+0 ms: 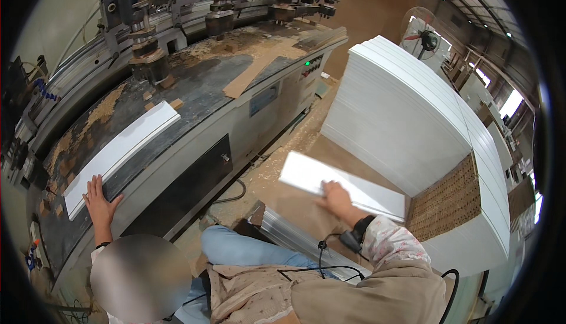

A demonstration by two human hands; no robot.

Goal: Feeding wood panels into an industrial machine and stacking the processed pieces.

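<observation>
My left hand rests with spread fingers on the near end of a long white panel, which lies along the front of the machine's dark bed. Its thumb reaches over toward the bed's front edge. Over on the right, my right hand is closed on a second white panel, gripping it near the middle of its length. That panel appears to be off the brown board below it; the exact gap cannot be judged. The hand's underside and some fingertips are hidden.
Several drill-like machine heads stand over the bed, among sawdust and wood offcuts. A tall stack of white panels rises at the right. Long pale profiles lie beside my legs, and a black cable loops on the floor.
</observation>
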